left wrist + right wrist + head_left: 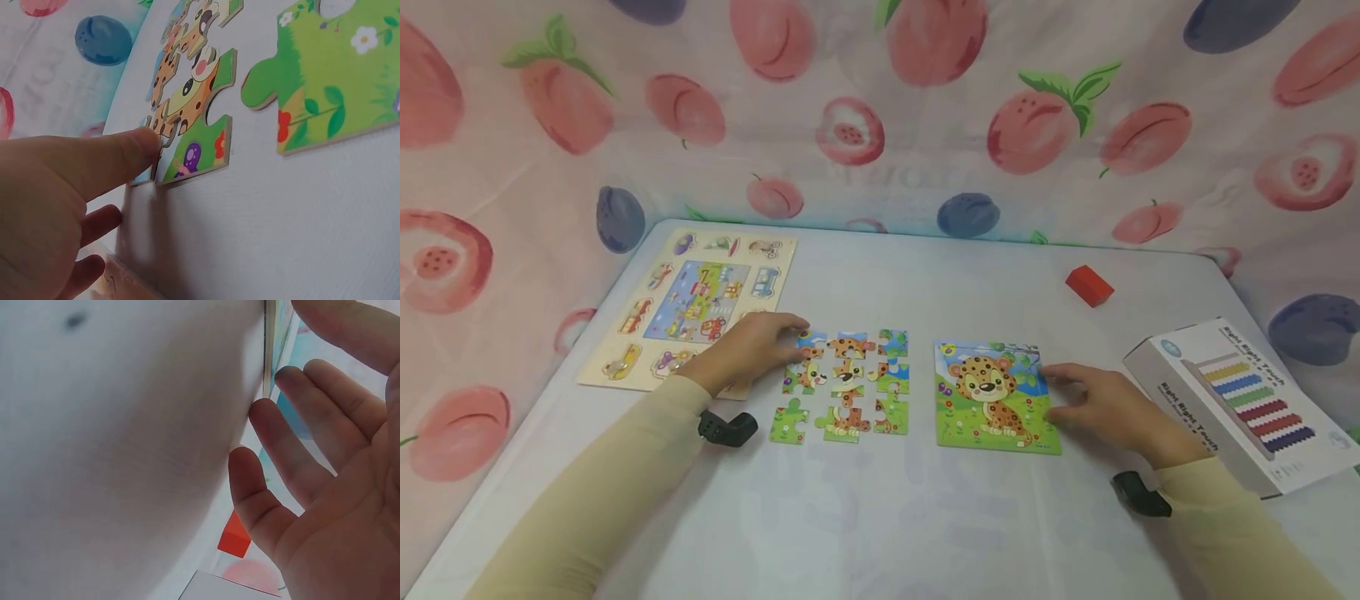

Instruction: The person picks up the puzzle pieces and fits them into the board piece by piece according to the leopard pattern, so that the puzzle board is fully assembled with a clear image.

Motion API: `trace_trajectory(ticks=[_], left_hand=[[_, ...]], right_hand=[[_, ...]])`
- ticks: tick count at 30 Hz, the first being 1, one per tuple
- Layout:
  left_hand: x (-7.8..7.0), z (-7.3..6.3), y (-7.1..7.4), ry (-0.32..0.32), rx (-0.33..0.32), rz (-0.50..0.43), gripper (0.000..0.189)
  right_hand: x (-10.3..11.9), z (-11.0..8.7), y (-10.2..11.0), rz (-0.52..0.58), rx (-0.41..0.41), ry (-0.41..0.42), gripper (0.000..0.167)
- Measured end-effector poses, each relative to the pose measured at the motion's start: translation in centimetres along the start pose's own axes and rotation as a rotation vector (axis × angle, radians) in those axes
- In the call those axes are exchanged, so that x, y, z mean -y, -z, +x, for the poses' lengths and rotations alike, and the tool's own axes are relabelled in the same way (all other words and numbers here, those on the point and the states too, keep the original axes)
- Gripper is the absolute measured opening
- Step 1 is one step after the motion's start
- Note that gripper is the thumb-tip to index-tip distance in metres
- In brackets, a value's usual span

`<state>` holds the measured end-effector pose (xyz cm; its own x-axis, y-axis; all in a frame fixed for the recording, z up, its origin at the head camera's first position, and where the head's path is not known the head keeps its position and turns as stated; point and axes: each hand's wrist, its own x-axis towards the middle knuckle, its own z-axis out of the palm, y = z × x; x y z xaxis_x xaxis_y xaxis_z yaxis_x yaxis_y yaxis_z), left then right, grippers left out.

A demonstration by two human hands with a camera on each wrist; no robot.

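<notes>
Several leopard jigsaw pieces (pixel 847 379) lie in three spaced rows on the table. My left hand (pixel 752 346) is at their upper left corner and pinches the corner puzzle piece (pixel 812 340) between thumb and index finger. In the left wrist view the thumb (pixel 128 153) lies against that piece, while the index finger is hidden. To the right lies a square leopard picture board (pixel 996 396). My right hand (pixel 1101 408) is at its right edge, thumb and fingers spread and fingertips right at the rim; its loosely extended fingers (pixel 290 447) show in the right wrist view.
A wooden vehicle puzzle board (pixel 613 333) lies at the back left, partly behind the left hand. Toward the back right sits a red block (pixel 1089 286). A white box (pixel 1247 408) stands beside the right forearm. Fruit-print cloth (pixel 887 150) hangs behind the table.
</notes>
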<state>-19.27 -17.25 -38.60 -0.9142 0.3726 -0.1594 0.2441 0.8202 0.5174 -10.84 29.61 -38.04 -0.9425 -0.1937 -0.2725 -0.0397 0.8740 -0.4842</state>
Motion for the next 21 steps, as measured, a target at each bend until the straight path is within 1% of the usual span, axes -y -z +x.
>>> trace_trajectory(ticks=[8, 14, 21], left_hand=[[0.14, 0.38, -0.09, -0.030, 0.004, 0.029, 0.042], [0.07, 0.34, -0.15, -0.024, 0.006, 0.029, 0.040], [-0.07, 0.31, 0.11, -0.025, 0.003, 0.030, 0.039]], right_hand=[[-0.26, 0.12, -0.23, -0.002, 0.006, 0.003, 0.064], [-0.34, 0.16, -0.34, -0.002, 0.015, -0.003, 0.065], [-0.32, 0.23, -0.35, -0.021, 0.002, 0.019, 0.063]])
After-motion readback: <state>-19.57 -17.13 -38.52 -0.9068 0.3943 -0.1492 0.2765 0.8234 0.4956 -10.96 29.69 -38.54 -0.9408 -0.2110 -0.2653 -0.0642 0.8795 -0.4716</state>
